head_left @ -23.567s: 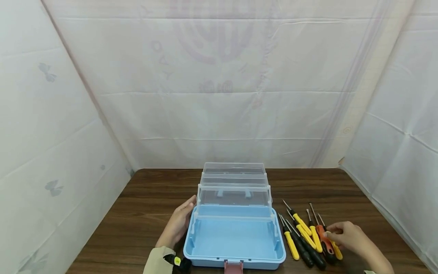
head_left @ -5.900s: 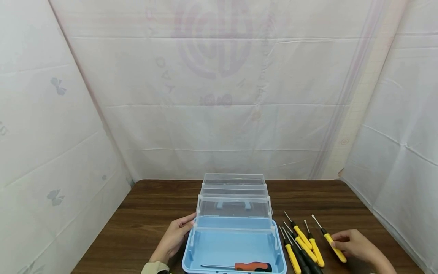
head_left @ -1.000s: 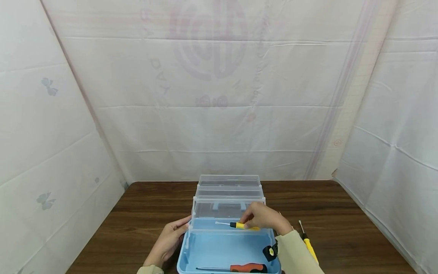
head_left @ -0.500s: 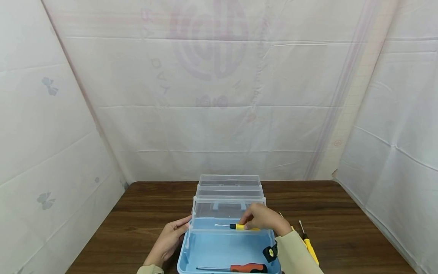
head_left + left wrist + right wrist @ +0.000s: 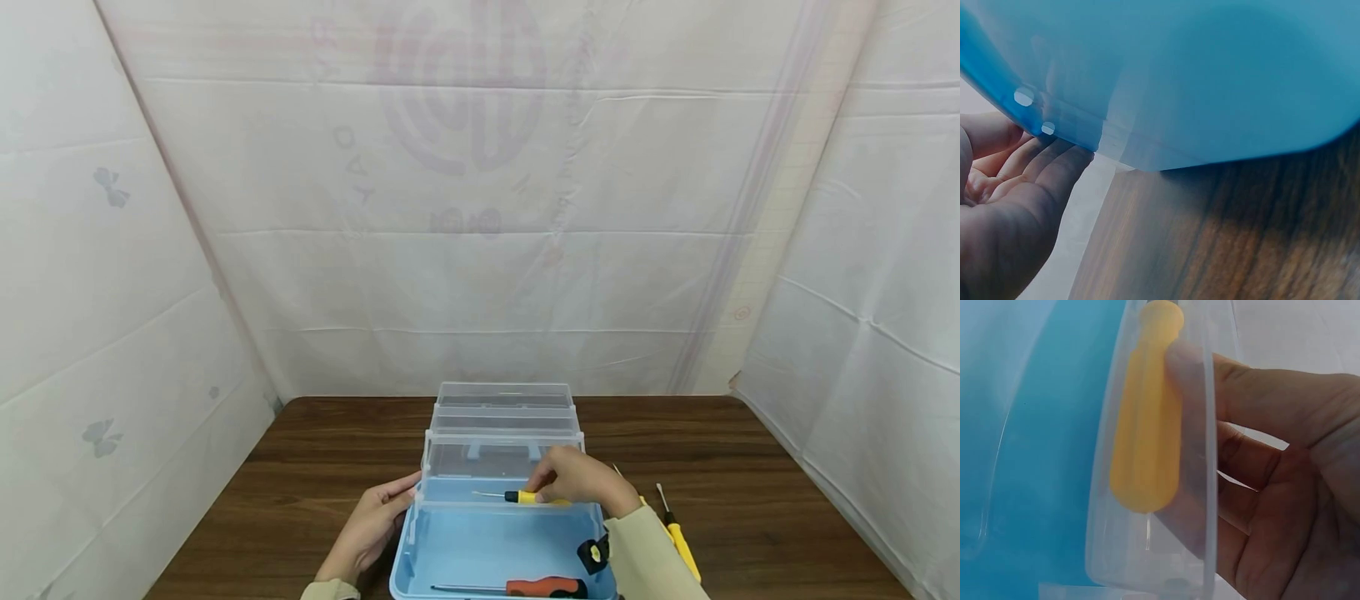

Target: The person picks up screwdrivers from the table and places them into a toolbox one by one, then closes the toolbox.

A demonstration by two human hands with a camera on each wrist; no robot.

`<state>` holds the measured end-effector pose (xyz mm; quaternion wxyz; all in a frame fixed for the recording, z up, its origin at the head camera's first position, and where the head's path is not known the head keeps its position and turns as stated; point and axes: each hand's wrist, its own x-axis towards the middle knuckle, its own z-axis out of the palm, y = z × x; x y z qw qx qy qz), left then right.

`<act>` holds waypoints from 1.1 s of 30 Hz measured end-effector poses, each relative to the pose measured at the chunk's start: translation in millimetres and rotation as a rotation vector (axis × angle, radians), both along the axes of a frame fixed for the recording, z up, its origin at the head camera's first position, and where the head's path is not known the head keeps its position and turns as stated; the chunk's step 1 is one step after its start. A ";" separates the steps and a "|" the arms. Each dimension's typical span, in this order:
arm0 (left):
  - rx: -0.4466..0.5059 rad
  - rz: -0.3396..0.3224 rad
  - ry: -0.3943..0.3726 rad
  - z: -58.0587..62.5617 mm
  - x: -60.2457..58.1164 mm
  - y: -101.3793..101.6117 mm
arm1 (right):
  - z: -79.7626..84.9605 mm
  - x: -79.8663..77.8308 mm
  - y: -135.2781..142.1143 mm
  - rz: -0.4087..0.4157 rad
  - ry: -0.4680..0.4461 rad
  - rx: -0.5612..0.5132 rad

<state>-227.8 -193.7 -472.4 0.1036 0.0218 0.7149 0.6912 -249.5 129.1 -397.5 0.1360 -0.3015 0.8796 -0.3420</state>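
Observation:
A light blue toolbox [image 5: 480,542] stands open, its clear trays [image 5: 501,422] stepped up behind the base. My right hand [image 5: 573,477] pinches a yellow-handled screwdriver [image 5: 527,497] at the lowest clear tray, its shaft pointing left. In the right wrist view, the yellow handle [image 5: 1147,419] lies within the clear tray's walls, with thumb and fingers partly seen through the plastic. My left hand [image 5: 367,529] touches the toolbox's left side with its fingers extended; in the left wrist view, the fingertips meet the blue edge. An orange and black screwdriver [image 5: 546,587] lies in the base near the front.
Another yellow screwdriver [image 5: 681,550] lies on the dark wooden table [image 5: 315,450] at the right, next to others mostly hidden behind my right sleeve [image 5: 652,554]. White sheeting [image 5: 480,167] encloses the back and both sides.
Since the oldest frame, the orange screwdriver has gone from the table into the base. A yellow one has since moved left from the table to the clear tray. The last second shows almost no motion.

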 end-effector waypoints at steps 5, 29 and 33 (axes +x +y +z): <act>0.008 -0.005 0.000 0.2 0.2 0.0 | 0.7 0.9 0.0 -0.004 0.003 0.005; 0.002 0.002 -0.003 1.4 0.9 0.7 | 5.4 2.3 8.0 -0.028 0.011 0.000; 0.002 0.000 -0.002 1.3 0.8 0.6 | 6.7 2.5 11.1 -0.025 0.007 -0.009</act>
